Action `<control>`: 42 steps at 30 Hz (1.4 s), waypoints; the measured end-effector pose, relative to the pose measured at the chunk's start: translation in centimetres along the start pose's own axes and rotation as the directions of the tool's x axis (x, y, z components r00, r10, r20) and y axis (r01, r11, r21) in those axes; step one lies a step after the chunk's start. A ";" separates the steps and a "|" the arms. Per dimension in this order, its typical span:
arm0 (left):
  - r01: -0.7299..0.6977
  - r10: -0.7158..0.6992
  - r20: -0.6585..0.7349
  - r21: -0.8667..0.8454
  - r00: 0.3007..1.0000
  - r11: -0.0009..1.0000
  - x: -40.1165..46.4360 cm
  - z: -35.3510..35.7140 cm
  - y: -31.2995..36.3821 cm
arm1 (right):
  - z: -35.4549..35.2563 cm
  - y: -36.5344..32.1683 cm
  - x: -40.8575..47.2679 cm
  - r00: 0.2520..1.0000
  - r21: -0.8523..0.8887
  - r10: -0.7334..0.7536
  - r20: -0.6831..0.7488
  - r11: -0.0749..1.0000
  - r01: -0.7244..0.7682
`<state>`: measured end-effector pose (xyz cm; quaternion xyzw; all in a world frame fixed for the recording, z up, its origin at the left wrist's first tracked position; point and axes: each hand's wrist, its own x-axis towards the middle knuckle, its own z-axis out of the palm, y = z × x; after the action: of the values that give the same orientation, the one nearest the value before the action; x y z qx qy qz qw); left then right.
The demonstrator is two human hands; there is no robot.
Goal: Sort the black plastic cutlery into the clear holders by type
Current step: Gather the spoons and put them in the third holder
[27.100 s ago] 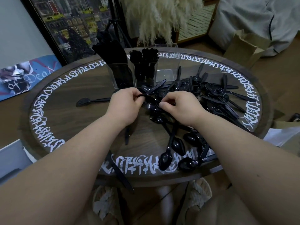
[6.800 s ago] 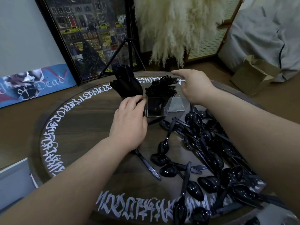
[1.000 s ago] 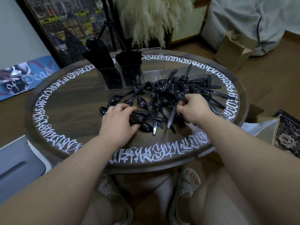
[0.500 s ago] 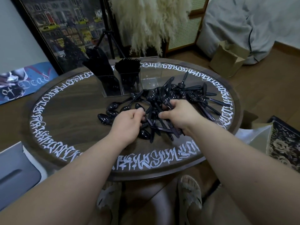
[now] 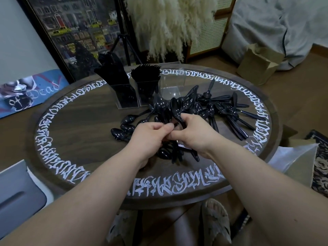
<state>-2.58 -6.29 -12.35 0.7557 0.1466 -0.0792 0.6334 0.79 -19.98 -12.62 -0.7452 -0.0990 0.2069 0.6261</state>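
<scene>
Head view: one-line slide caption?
Both hands, left and right, gather black spoons before three clear holders, one empty.

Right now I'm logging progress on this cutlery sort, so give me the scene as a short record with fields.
surface: round wooden table with white lettering round its rim
left holder: packed with black cutlery, type not clear
middle holder: packed with black forks
right holder: clear, looks empty
loose pile: black spoons heaped mid-table
left hand: grips a bunch of spoons by the handles
right hand: pinches the same bunch
left to do: spoons not yet in a holder
</scene>
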 end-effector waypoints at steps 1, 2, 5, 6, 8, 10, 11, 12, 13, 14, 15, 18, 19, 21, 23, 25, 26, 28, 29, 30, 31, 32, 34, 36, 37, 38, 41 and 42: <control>0.009 -0.009 -0.009 -0.028 1.000 1.000 0.2 -0.1 0.0 | 0.1 -0.1 0.1 1.000 -0.043 -0.010 0.013 0.999 0.010; 0.012 -0.012 -0.017 -0.040 1.000 0.999 0.4 -0.2 0.0 | 0.1 -0.1 0.2 0.999 -0.089 -0.015 0.032 0.996 0.018; 0.008 -0.009 -0.046 -0.020 0.999 1.000 1.1 -0.7 -0.1 | 0.2 0.1 0.5 1.000 -0.131 -0.013 -0.002 0.991 0.013; 0.011 -0.012 -0.035 -0.024 0.999 1.000 1.3 -0.8 -0.1 | 0.2 0.2 0.6 0.998 -0.113 -0.017 -0.052 0.994 0.011; 0.033 -0.033 0.013 -0.027 0.999 0.999 1.2 -0.7 0.1 | -0.2 0.1 0.8 0.986 -0.068 -0.001 -0.169 0.998 -0.011; 0.039 -0.040 0.050 0.017 0.998 0.999 0.8 -0.4 0.2 | -0.6 -0.1 0.9 0.980 -0.034 0.006 -0.201 0.999 -0.014; 0.036 -0.038 0.060 0.042 0.997 0.998 0.7 -0.2 0.1 | -0.8 -0.2 0.9 0.980 -0.036 0.009 -0.197 0.999 -0.017; 0.028 -0.032 0.066 0.059 0.997 0.998 0.6 0.0 0.1 | -0.8 -0.1 0.9 0.981 -0.047 0.005 -0.195 0.999 -0.014; 0.023 -0.027 0.066 0.069 0.997 0.997 0.6 0.2 0.0 | -0.8 -0.1 0.9 0.980 -0.059 0.001 -0.201 0.998 -0.013; 0.016 -0.021 0.067 0.073 0.998 0.997 0.7 0.3 -0.1 | -0.7 0.0 1.0 0.977 -0.064 -0.002 -0.212 0.998 -0.012; 0.012 -0.017 0.066 0.076 0.998 0.997 0.7 0.5 -0.1 | -0.7 0.1 1.0 0.973 -0.069 0.001 -0.230 0.997 -0.017; -0.001 -0.003 0.041 0.095 0.999 0.995 0.7 0.8 0.0 | -0.9 0.1 1.1 0.959 -0.094 -0.005 -0.282 0.995 -0.022; 0.001 -0.003 0.025 0.094 1.000 0.996 0.7 0.7 0.2 | -1.1 0.2 1.2 0.952 -0.107 -0.018 -0.306 0.994 -0.015; 0.010 -0.010 0.002 0.104 1.000 0.995 0.5 0.4 0.3 | -1.5 0.0 1.1 0.936 -0.127 -0.048 -0.349 0.992 0.004; 0.034 -0.034 0.004 0.090 0.999 0.995 0.5 0.1 0.3 | -1.8 -0.1 0.9 0.935 -0.092 -0.061 -0.350 0.995 0.031; 0.082 -0.084 0.041 0.040 0.996 0.996 0.3 -0.1 0.4 | -1.9 -0.3 0.6 0.935 -0.060 -0.076 -0.346 0.996 0.059; 0.102 -0.104 0.067 0.026 0.992 0.994 0.2 -0.1 0.5 | -1.8 -0.4 0.5 0.933 -0.063 -0.094 -0.349 0.995 0.076; 0.117 -0.117 0.120 0.008 0.986 0.993 0.0 0.1 0.5 | -1.6 -0.5 0.4 0.924 -0.087 -0.127 -0.362 0.991 0.102; 0.111 -0.111 0.137 0.004 0.984 0.994 -0.2 0.2 0.5 | -1.5 -0.6 0.5 0.919 -0.101 -0.135 -0.371 0.989 0.104; 0.099 -0.099 0.144 0.004 0.985 0.995 -0.2 0.2 0.5 | -1.5 -0.6 0.5 0.914 -0.113 -0.138 -0.381 0.988 0.102; 0.085 -0.085 0.148 0.008 0.985 0.996 -0.3 0.2 0.5 | -1.5 -0.6 0.6 0.910 -0.124 -0.139 -0.391 0.987 0.097; 0.074 -0.075 0.152 0.012 0.985 0.997 -0.3 0.2 0.6 | -1.5 -0.6 0.7 0.906 -0.136 -0.141 -0.398 0.986 0.093; 0.055 -0.060 0.175 0.033 0.983 0.998 -0.4 0.1 0.7 | -1.5 -0.5 0.8 0.901 -0.166 -0.143 -0.410 0.983 0.080; -0.002 -0.022 0.211 0.114 0.977 0.994 -0.3 0.0 0.7 | -1.4 -0.5 0.9 0.892 -0.199 -0.137 -0.430 0.979 0.054; -0.039 0.001 0.222 0.166 0.975 0.985 -0.3 -0.1 0.6 | -1.3 -0.5 0.9 0.889 -0.204 -0.126 -0.440 0.978 0.038; -0.072 0.024 0.224 0.211 0.974 0.975 -0.2 -0.2 0.5 | -1.3 -0.5 0.9 0.887 -0.206 -0.119 -0.446 0.978 0.028; -0.127 0.074 0.192 0.284 0.979 0.950 0.1 -0.4 0.3 | -1.2 -0.9 0.6 0.884 -0.222 -0.137 -0.447 0.974 0.039; -0.143 0.092 0.174 0.305 0.980 0.942 0.3 -0.5 0.2 | -1.1 -1.1 0.4 0.885 -0.222 -0.153 -0.439 0.973 0.058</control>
<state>-2.27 -5.78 -12.18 0.8461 0.0362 -0.1230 0.5174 1.76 -20.55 -11.45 -0.8261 -0.0114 -0.0183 0.5630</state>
